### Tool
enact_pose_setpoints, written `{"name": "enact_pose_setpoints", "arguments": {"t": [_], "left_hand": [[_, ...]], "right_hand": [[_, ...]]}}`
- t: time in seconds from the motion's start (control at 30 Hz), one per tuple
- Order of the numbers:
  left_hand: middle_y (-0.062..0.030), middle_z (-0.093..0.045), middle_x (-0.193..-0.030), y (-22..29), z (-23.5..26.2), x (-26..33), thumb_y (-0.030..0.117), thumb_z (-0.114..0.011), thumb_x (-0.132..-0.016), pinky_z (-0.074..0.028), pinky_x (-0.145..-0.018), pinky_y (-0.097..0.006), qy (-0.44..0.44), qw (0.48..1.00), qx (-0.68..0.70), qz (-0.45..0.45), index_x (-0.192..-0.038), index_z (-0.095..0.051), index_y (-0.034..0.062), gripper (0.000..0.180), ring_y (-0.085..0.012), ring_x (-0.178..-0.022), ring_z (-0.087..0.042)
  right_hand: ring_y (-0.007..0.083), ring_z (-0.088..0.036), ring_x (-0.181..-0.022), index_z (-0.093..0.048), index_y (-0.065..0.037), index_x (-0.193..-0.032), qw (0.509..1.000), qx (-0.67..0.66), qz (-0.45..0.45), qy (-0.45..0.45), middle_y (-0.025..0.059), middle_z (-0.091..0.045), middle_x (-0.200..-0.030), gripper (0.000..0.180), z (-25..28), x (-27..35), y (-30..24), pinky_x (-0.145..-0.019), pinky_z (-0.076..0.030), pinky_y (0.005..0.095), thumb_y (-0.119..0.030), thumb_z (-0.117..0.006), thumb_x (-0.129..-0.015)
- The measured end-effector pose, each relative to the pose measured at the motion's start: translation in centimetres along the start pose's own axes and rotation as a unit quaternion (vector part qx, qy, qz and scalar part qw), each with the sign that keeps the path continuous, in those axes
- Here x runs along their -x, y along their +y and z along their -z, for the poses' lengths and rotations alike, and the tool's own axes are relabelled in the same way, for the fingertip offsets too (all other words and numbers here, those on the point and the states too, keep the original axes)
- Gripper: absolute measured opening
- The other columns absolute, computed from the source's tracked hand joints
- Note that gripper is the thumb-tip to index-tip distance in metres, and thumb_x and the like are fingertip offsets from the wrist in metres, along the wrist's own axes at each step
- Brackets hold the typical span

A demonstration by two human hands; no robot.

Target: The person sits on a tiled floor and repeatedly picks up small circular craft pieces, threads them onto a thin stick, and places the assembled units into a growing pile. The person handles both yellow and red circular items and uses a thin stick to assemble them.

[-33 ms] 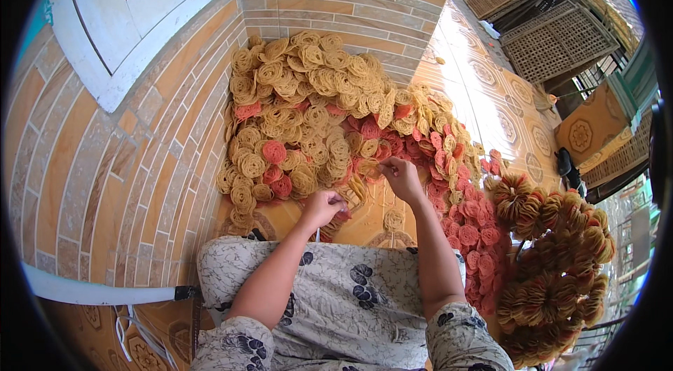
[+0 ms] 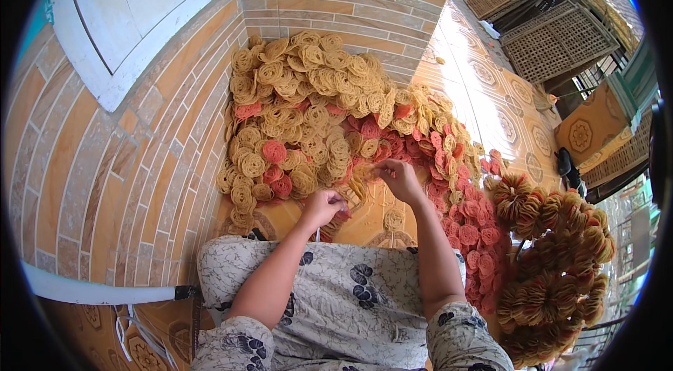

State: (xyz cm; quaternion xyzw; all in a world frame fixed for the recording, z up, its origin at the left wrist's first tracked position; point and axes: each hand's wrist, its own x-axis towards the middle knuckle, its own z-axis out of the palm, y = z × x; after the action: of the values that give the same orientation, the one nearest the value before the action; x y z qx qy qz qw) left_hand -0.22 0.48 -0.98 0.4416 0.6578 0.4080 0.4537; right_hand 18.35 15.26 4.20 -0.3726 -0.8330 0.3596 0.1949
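Before me lies a large heap of round, lacy discs, mostly yellow discs [image 2: 270,73] with pink discs [image 2: 480,236] among them and thick on the right side. They look like thin coiled noodle rounds. My left hand [image 2: 324,210] is closed in a pinch over my lap. A thin white strip [image 2: 317,235] hangs just beneath it, and a few yellow and pink discs are bunched beside its fingers. My right hand [image 2: 398,180], a little farther off, pinches a yellow disc [image 2: 369,172], which is partly blurred. One single yellow disc [image 2: 394,220] lies flat on the tiles between my forearms.
Strung bundles of yellow and pink discs [image 2: 554,287] lie in thick rings at my right. A brick-patterned wall [image 2: 161,154] stands on the left and behind the heap. White strips [image 2: 140,336] hang from a pale bar [image 2: 105,292] at lower left. Woven racks [image 2: 557,42] lean at far right.
My right hand has shifted slightly to the left, toward my left hand, with the disc. My left hand stays in place.
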Motion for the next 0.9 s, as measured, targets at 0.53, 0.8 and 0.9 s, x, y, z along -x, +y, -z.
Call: {"name": "enact_pose_setpoints", "arguments": {"t": [0.53,0.8,0.9], "left_hand": [[-0.0081,-0.070,-0.081,-0.3,-0.3,-0.1,0.008,-0.067,-0.084,-0.050,-0.070,-0.026,-0.054,0.998,0.022,-0.034,-0.086,-0.066,-0.0029,0.011,-0.0124,-0.074,-0.066],[-0.0085,-0.071,-0.082,-0.6,-0.5,-0.2,0.007,-0.067,-0.084,-0.051,-0.070,-0.026,-0.041,0.999,0.030,-0.014,-0.087,-0.066,-0.0034,0.011,-0.0127,-0.075,-0.066],[-0.0086,-0.071,-0.082,-0.6,-0.4,-0.1,0.007,-0.067,-0.083,-0.051,-0.070,-0.026,-0.034,0.999,0.006,-0.031,-0.087,-0.066,-0.0032,0.011,-0.0127,-0.075,-0.066]], "right_hand": [[0.0139,-0.062,-0.062,-0.062,0.001,-0.087,0.980,0.036,-0.193,-0.025,0.0086,-0.065,-0.072,0.029,0.7,0.4,8.7,-0.055,-0.048,0.0278,-0.014,-0.081,-0.071],[0.0144,-0.061,-0.077,-0.068,-0.001,-0.095,0.981,-0.097,-0.087,-0.147,0.0078,-0.068,-0.081,0.023,1.9,1.6,2.2,-0.071,-0.048,0.0300,-0.016,-0.074,-0.078],[0.0229,-0.065,-0.090,-0.067,-0.003,-0.100,0.955,0.043,-0.059,-0.286,0.0125,-0.069,-0.088,0.033,2.1,2.3,2.8,-0.080,-0.050,0.0358,-0.021,-0.077,-0.074]]}}
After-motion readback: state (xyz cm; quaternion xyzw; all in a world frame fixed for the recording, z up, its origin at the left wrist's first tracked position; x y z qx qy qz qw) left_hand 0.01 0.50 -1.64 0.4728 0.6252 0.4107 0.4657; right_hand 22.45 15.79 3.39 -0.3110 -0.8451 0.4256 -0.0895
